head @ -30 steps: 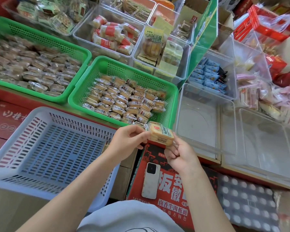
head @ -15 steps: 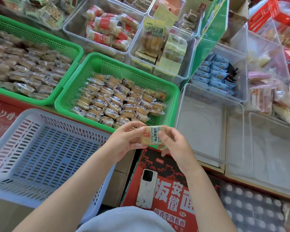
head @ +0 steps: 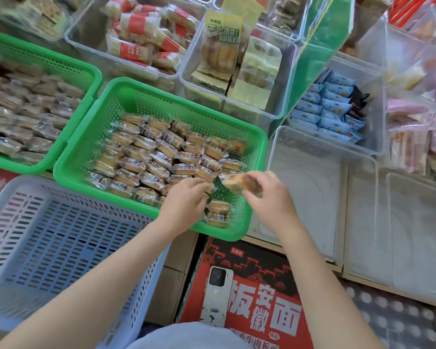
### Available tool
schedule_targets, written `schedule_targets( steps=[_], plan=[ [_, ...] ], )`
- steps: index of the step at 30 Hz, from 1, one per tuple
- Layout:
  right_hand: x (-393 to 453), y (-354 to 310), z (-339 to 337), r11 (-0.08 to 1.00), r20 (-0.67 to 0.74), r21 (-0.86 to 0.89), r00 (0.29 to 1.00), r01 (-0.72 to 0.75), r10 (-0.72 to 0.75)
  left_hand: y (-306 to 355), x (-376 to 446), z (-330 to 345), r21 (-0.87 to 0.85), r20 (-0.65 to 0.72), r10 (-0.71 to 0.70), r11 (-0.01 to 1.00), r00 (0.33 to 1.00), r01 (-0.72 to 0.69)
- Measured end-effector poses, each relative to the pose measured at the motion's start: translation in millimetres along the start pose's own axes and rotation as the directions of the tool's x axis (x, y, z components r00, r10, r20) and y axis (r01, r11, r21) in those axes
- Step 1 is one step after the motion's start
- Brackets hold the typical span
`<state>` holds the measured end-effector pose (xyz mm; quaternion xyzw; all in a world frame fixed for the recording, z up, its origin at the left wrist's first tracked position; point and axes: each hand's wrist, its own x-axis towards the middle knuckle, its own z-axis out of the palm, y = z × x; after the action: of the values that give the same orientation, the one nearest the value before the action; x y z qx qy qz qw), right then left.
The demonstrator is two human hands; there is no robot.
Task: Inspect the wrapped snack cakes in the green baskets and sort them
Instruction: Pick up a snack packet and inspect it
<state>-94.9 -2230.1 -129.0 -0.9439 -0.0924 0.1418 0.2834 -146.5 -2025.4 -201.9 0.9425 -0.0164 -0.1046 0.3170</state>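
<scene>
**Grip on one wrapped cake, near green basket**

Your right hand pinches one wrapped snack cake by its near end, fingers curled round it, and holds it above the right front corner of the near green basket. Your left hand reaches into the same basket, its fingers curled down among the front-row packets; whether it has caught one cannot be told.

Stock: remaining cakes lie in packed rows in that basket. A second green basket to the left holds more, blurred.

Handling, as judged: each piece looks light and soft, with a slick, crinkly film wrapper. Take it across the short sides, on the cake body rather than the loose sealed flap, and squeeze lightly so the sponge is not crushed.

Nearby: a pale slotted basket in front on the left, a clear bin on the right, and a phone lying on a red carton below.
</scene>
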Motion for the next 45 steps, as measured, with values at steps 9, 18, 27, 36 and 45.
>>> schedule_targets(
  steps=[9,18,27,36,45],
  plan=[
    [39,1,68,0.827,0.011,-0.541,0.984,0.155,-0.177,4,3,22,0.297,0.045,0.037,0.954,0.998,-0.049],
    [56,6,66,0.88,0.032,-0.446,0.986,0.163,-0.166,10,22,28,0.358,0.251,-0.038,0.932,0.967,-0.057],
    [78,10,58,0.823,0.087,-0.533,0.98,0.197,-0.178,11,21,26,0.363,0.253,-0.043,0.93,0.967,-0.053],
    [84,4,63,0.708,0.18,-0.627,0.945,0.325,-0.275,11,20,27,0.349,0.239,-0.035,0.935,0.971,-0.053],
    [81,-7,19,0.968,-0.007,-0.228,0.994,0.101,-0.105,10,20,27,0.353,0.25,-0.038,0.934,0.967,-0.054]
  ],
)
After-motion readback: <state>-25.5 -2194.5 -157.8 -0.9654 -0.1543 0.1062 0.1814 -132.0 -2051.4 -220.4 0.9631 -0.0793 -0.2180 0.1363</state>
